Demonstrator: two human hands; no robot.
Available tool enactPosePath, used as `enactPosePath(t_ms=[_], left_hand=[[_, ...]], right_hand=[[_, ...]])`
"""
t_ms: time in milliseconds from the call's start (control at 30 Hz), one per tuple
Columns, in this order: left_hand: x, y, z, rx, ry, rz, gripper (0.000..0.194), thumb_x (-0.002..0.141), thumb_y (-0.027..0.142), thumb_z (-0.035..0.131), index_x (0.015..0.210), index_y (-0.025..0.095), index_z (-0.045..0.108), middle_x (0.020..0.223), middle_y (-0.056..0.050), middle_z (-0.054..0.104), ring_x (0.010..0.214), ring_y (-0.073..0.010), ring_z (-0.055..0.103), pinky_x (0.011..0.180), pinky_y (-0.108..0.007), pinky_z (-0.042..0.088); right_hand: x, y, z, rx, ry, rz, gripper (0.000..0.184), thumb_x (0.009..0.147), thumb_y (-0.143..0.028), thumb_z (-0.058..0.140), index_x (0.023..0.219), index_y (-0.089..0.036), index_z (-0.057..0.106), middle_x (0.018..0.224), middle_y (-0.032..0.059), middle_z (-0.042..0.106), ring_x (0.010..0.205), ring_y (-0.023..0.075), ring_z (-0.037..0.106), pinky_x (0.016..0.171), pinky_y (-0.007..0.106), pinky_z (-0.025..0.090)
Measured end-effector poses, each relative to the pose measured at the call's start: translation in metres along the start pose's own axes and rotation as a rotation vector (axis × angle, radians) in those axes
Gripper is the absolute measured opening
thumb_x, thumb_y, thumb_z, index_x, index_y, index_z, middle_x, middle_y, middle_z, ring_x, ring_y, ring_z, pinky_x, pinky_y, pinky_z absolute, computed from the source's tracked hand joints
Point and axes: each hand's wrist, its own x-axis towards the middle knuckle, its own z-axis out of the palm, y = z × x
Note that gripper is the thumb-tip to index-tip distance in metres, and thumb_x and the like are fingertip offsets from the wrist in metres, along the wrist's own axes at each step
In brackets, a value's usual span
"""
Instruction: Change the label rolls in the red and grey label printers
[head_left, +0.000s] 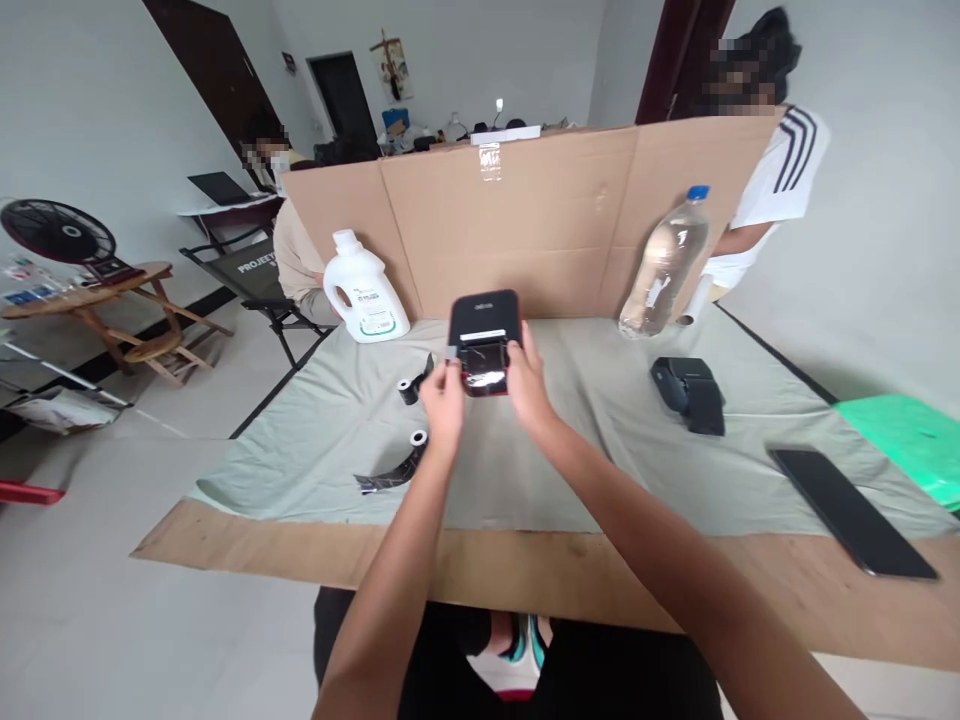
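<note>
A black handheld device with red edges (486, 318), which looks like a card machine or small receipt printer, is held above the middle of the cloth. My left hand (443, 400) is closed on its lower left edge, where a small grey part shows by the thumb. On the lower right side, my right hand (529, 383) grips it with the thumb on the front. Shiny clear film or a glossy window covers its lower half. Left of the device lies a small black paper roll (408, 391); nearer to me is another roll (401, 468) with its strip unwound.
A white jug (365, 295) and a clear bottle with a blue cap (667, 265) stand before a cardboard screen (517, 230). To the right lie a second dark device (688, 393), a black phone or tablet (847, 510) and a green bag (904, 440). Two people are beyond the table.
</note>
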Motion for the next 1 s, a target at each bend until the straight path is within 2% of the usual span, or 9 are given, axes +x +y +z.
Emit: enactPosePath(t_ms=[100,167,233,300,367,533,733,900,1000], left_hand=[[-0.048,-0.006,0.043,0.051,-0.101,0.017,0.043,0.097,0.049,0.053,0.071,0.018,0.065,0.062,0.000,0.056,0.063,-0.0144,0.053,0.064,-0.025,0.045],[-0.065,-0.014,0.057,0.087,-0.165,0.023,0.044,0.099,0.051,0.053,0.082,0.016,0.073,0.067,-0.002,0.064,0.065,-0.0161,0.059,0.066,-0.026,0.048],[-0.069,-0.023,0.061,0.129,-0.216,0.040,0.045,0.100,0.052,0.052,0.100,0.016,0.079,0.074,-0.004,0.072,0.070,-0.0181,0.066,0.070,-0.027,0.052],[-0.066,-0.031,0.061,0.187,-0.240,0.068,0.047,0.101,0.051,0.052,0.119,0.016,0.078,0.081,-0.005,0.077,0.074,-0.0195,0.070,0.074,-0.028,0.055],[-0.061,-0.037,0.059,0.252,-0.245,0.086,0.049,0.101,0.051,0.052,0.128,0.017,0.076,0.084,-0.007,0.080,0.075,-0.0204,0.073,0.076,-0.029,0.057],[-0.054,-0.049,0.054,0.306,-0.256,0.067,0.048,0.102,0.050,0.053,0.132,0.020,0.074,0.092,-0.009,0.082,0.080,-0.0224,0.076,0.080,-0.032,0.061],[-0.058,-0.059,0.056,0.315,-0.299,0.041,0.049,0.100,0.048,0.058,0.140,0.021,0.070,0.110,-0.010,0.082,0.090,-0.0245,0.078,0.092,-0.037,0.062],[-0.063,-0.063,0.056,0.290,-0.321,0.029,0.050,0.098,0.046,0.063,0.142,0.023,0.068,0.112,-0.008,0.082,0.095,-0.0241,0.078,0.096,-0.037,0.062],[-0.064,-0.065,0.054,0.269,-0.331,0.023,0.049,0.100,0.045,0.061,0.143,0.022,0.067,0.115,-0.008,0.081,0.095,-0.0228,0.078,0.097,-0.035,0.062]], right_hand=[[-0.013,0.010,-0.059,-0.012,0.150,0.004,0.053,0.095,-0.037,0.041,0.144,-0.025,0.060,0.145,0.0061,0.065,0.134,0.0258,0.058,0.117,0.044,0.043],[-0.020,0.019,-0.081,-0.017,0.187,0.030,0.053,0.093,-0.035,0.041,0.139,-0.022,0.063,0.143,0.0093,0.066,0.131,0.0264,0.060,0.116,0.044,0.044],[-0.026,0.031,-0.092,-0.017,0.226,0.072,0.053,0.092,-0.035,0.041,0.138,-0.021,0.064,0.144,0.0104,0.065,0.134,0.0269,0.058,0.118,0.046,0.042],[-0.029,0.043,-0.093,-0.025,0.239,0.096,0.053,0.093,-0.036,0.041,0.139,-0.022,0.063,0.148,0.0107,0.063,0.138,0.0269,0.055,0.121,0.048,0.039],[-0.031,0.055,-0.090,-0.064,0.242,0.095,0.052,0.094,-0.036,0.040,0.139,-0.021,0.063,0.149,0.0119,0.062,0.139,0.0276,0.054,0.123,0.051,0.037],[-0.028,0.073,-0.085,-0.218,0.250,0.023,0.052,0.097,-0.035,0.037,0.140,-0.022,0.063,0.146,0.0128,0.064,0.135,0.0293,0.056,0.121,0.055,0.037],[-0.032,0.075,-0.093,-0.351,0.230,-0.072,0.050,0.105,-0.039,0.033,0.140,-0.022,0.064,0.134,0.0142,0.070,0.122,0.0299,0.064,0.110,0.051,0.046],[-0.038,0.089,-0.104,-0.450,0.245,-0.202,0.053,0.105,-0.047,0.035,0.145,-0.024,0.061,0.139,0.0145,0.067,0.128,0.0328,0.060,0.113,0.055,0.044],[-0.038,0.098,-0.107,-0.489,0.248,-0.222,0.057,0.104,-0.049,0.034,0.147,-0.022,0.060,0.139,0.0158,0.066,0.128,0.0338,0.059,0.113,0.056,0.043]])
